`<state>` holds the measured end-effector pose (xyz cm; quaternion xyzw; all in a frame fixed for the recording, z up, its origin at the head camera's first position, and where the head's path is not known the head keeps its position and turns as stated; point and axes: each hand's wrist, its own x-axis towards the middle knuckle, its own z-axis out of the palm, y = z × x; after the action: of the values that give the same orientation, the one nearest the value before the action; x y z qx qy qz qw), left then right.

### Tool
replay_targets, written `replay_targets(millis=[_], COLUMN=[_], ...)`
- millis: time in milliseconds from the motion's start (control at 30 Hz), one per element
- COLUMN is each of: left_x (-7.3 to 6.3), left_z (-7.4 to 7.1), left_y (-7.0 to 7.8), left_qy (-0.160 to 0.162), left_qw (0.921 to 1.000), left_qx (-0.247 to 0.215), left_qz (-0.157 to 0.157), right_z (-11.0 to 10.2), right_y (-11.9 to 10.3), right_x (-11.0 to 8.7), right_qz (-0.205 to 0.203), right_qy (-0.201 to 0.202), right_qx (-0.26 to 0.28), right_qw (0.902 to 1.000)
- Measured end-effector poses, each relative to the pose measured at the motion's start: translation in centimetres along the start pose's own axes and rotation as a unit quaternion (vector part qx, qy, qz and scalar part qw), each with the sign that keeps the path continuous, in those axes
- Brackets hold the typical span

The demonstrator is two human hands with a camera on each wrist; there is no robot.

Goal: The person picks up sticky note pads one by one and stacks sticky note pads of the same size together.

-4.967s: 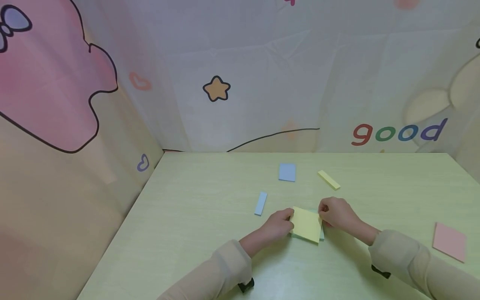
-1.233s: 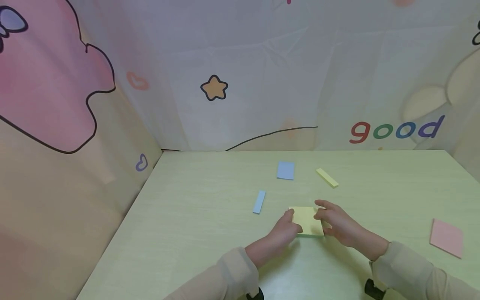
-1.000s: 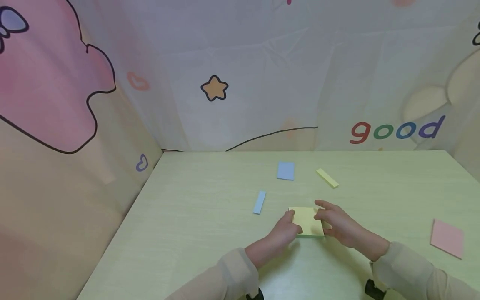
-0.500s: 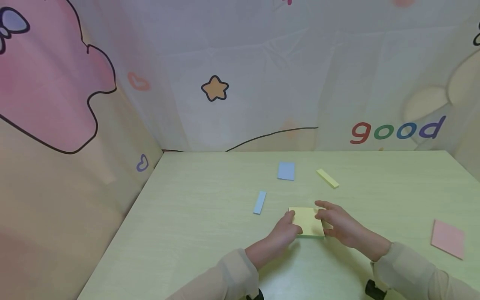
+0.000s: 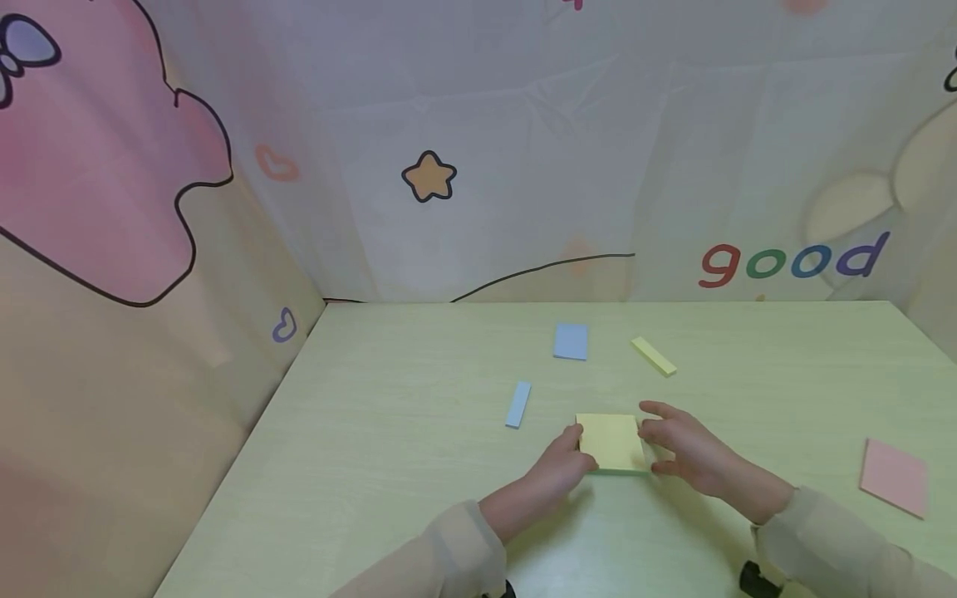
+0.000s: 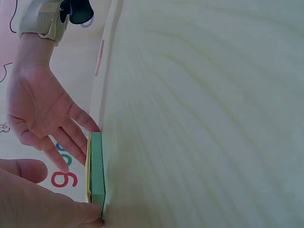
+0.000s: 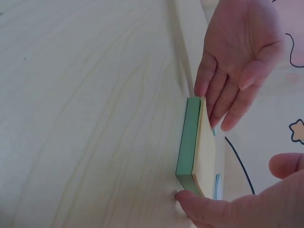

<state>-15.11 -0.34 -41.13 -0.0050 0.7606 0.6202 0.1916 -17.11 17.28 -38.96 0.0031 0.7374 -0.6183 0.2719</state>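
A thin yellow sticky note pad (image 5: 611, 440) lies squarely on top of a thicker green sticky note pad (image 7: 189, 140) near the middle of the table. My left hand (image 5: 549, 477) is at the stack's left side, its fairly straight fingers touching the edge. At the right side is my right hand (image 5: 695, 455), with fingers spread and relaxed beside the edge. The wrist views show the green pad's side and both hands' fingertips close to the stack's opposite ends. Whether the right fingertips touch it I cannot tell. Neither hand grips the pads.
Behind the stack lie a blue square pad (image 5: 571, 341), a narrow blue strip pad (image 5: 518, 404) and a narrow yellow strip pad (image 5: 654, 355). A pink square pad (image 5: 893, 478) is at the right. A printed cloth (image 5: 508, 183) hangs behind the table (image 5: 396, 415).
Five seconds ago the yellow pad sat askew over the green one; now their edges line up. In the last half second my right fingers drew off rightward, and the left hand shifted slightly left.
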Motion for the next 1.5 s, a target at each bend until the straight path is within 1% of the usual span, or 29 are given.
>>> replay_targets(millis=[200, 367, 500, 600, 767, 900, 1033, 1133, 1233, 1400, 1500], left_x=[-0.2, -0.5, -0.6, -0.7, -0.9, -0.9, -0.9, -0.9, -1.0, -1.1, -1.1], left_z=[-0.4, -0.9, -1.2, -1.3, -1.5, -1.5, -1.5, -1.5, -1.5, -1.6, -1.6], left_y=[-0.3, -0.5, -0.6, -0.7, -0.7, -0.7, -0.8, -0.8, -0.9, -0.9, -0.9], left_qy=[-0.014, -0.038, -0.058, -0.065, -0.071, -0.077, -0.079, -0.079, -0.083, -0.086, -0.087], left_qw=[0.9998, 0.9991, 0.9978, 0.9974, 0.9972, 0.9965, 0.9964, 0.9965, 0.9961, 0.9957, 0.9956], left_qx=[-0.015, -0.021, -0.031, -0.024, -0.012, -0.027, -0.029, -0.027, -0.029, -0.032, -0.035], left_qz=[0.002, -0.004, 0.009, 0.016, 0.020, 0.018, 0.014, 0.008, 0.004, 0.007, 0.005], right_z=[-1.3, -2.6, -3.5, -4.2, -5.4, -6.5, -7.4, -8.0, -8.6, -9.4, -10.0], right_y=[0.3, 0.7, 0.8, 0.9, 0.8, 0.7, 0.8, 0.8, 0.7, 0.6, 0.6], right_x=[-0.5, -0.9, -1.3, -1.5, -1.9, -2.1, -2.4, -2.7, -2.9, -2.9, -2.8], right_qz=[0.004, 0.001, -0.005, -0.004, -0.003, 0.003, 0.004, 0.006, 0.011, 0.017, 0.017], right_qy=[-0.005, -0.015, -0.015, -0.014, -0.006, -0.005, -0.003, 0.003, 0.012, 0.032, 0.040], right_qx=[-0.009, -0.015, -0.026, -0.035, -0.064, -0.097, -0.131, -0.158, -0.191, -0.264, -0.297], right_qw=[0.9999, 0.9998, 0.9996, 0.9993, 0.9979, 0.9953, 0.9914, 0.9875, 0.9814, 0.9638, 0.9538])
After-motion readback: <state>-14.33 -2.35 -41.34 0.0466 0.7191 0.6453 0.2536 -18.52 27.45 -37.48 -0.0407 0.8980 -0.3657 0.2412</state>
